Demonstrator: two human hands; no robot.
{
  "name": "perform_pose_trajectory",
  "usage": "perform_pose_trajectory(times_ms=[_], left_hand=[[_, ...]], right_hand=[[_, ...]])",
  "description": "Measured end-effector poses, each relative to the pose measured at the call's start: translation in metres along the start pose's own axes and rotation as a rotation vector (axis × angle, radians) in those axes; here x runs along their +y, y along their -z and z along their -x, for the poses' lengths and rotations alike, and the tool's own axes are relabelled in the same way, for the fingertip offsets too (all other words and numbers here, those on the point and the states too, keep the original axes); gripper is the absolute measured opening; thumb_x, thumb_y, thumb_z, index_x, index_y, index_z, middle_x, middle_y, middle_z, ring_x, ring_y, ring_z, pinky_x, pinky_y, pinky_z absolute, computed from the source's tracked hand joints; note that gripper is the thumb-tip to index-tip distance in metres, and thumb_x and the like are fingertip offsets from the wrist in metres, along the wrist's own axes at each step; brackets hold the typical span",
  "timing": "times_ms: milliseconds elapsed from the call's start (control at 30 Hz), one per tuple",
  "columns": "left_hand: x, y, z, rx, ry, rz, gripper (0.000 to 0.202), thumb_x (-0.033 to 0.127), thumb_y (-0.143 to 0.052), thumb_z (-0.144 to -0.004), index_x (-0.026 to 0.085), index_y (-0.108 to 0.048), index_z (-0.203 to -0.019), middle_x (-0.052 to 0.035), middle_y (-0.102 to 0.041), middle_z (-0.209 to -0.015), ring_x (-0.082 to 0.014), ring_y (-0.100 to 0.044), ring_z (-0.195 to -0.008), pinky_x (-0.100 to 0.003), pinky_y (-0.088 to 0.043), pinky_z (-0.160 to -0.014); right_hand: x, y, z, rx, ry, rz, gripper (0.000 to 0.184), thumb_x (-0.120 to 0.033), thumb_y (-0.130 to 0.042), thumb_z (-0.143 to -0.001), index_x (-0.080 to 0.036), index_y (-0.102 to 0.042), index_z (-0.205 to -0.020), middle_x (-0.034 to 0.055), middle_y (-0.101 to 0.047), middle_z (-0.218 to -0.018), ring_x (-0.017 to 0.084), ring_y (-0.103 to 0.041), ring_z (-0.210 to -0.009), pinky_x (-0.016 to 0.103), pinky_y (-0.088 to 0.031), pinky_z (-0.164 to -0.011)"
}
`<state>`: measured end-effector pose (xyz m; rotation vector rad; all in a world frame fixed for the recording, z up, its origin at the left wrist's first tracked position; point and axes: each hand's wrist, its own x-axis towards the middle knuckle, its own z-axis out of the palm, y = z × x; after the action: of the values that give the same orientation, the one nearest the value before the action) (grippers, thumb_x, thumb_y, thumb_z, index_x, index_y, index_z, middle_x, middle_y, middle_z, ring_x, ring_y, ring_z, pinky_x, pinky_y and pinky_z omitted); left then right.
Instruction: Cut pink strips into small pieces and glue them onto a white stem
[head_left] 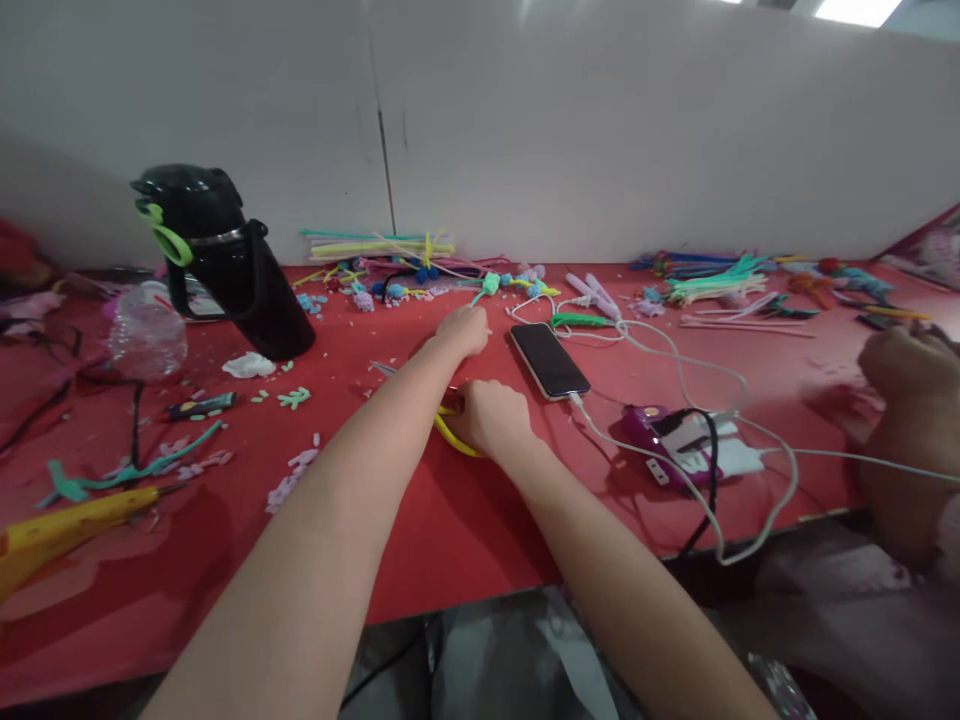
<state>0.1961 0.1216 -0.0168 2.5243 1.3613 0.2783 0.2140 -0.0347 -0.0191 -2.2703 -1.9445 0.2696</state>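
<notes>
My left hand (463,332) stretches forward over the red table, fingers closed around the thin stem of a mint-green fuzzy pipe-cleaner piece (490,285). Nearer to me, my right hand (496,420) grips a pair of scissors by its yellow and red handles (454,436). The scissor tip (383,368) shows past my left forearm, which hides the middle of the scissors. Just right of both hands lies a phone (550,358) with a dark screen and a white cable plugged in. Behind my left hand are small coloured pipe-cleaner pieces (364,299).
A black bottle (240,270) leans at the left by a clear plastic cup (148,335). A yellow glue gun (75,525) and green and pink scraps (295,398) lie left. Right are a purple device (660,445), looped cables, pipe-cleaner bundles (720,282) and another person's hand (911,360).
</notes>
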Motion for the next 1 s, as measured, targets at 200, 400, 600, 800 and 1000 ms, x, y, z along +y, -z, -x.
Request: perform_pose_trajectory(times_ms=[200, 400, 600, 800, 1000], left_hand=[[-0.020, 0.044, 0.047, 0.350, -0.230, 0.188, 0.008, 0.023, -0.064, -0.089, 0.016, -0.067, -0.088, -0.0091, -0.067, -0.097, -0.0193, -0.061, -0.089, -0.035, -0.048, -0.084], [-0.062, 0.078, 0.162, 0.419, -0.302, 0.323, 0.009, 0.020, -0.066, -0.087, 0.017, -0.064, -0.079, -0.0020, -0.062, -0.082, -0.0128, -0.055, -0.075, -0.029, -0.046, -0.074], [-0.078, 0.056, 0.197, 0.291, -0.289, 0.372, 0.008, 0.022, -0.063, -0.089, 0.017, -0.065, -0.083, -0.0028, -0.064, -0.085, -0.0117, -0.054, -0.073, -0.028, -0.045, -0.069], [-0.074, 0.050, 0.195, 0.265, -0.290, 0.366, 0.007, 0.019, -0.062, -0.089, 0.018, -0.065, -0.084, -0.0037, -0.065, -0.088, -0.0132, -0.057, -0.078, -0.029, -0.046, -0.073], [-0.072, 0.046, 0.195, 0.306, -0.312, 0.357, 0.006, 0.018, -0.063, -0.089, 0.017, -0.066, -0.083, -0.0031, -0.064, -0.087, -0.0125, -0.056, -0.076, -0.029, -0.046, -0.073]], right_hand=[[0.022, 0.004, -0.007, 0.043, -0.129, -0.157, 0.057, -0.074, -0.061, -0.077, -0.018, -0.068, -0.085, 0.0187, -0.072, -0.092, 0.035, -0.070, -0.088, 0.037, -0.048, -0.068], [0.040, 0.006, -0.019, 0.103, -0.113, -0.829, 0.051, -0.067, -0.071, -0.073, -0.022, -0.051, -0.061, 0.0049, -0.058, -0.059, 0.018, -0.057, -0.057, 0.032, -0.044, -0.056], [0.001, -0.006, -0.004, 0.001, 0.112, -1.446, 0.052, -0.054, -0.086, -0.059, -0.023, -0.044, -0.061, 0.0043, -0.068, -0.071, 0.016, -0.064, -0.065, 0.031, -0.054, -0.064], [-0.010, -0.010, 0.008, -0.002, 0.130, -1.428, 0.056, -0.044, -0.092, -0.053, -0.024, -0.041, -0.063, -0.0031, -0.059, -0.061, 0.015, -0.063, -0.063, 0.029, -0.051, -0.060], [-0.006, -0.016, 0.005, -0.001, 0.161, -1.448, 0.052, -0.036, -0.091, -0.057, -0.023, -0.041, -0.065, -0.0032, -0.061, -0.065, 0.014, -0.063, -0.064, 0.029, -0.051, -0.064]])
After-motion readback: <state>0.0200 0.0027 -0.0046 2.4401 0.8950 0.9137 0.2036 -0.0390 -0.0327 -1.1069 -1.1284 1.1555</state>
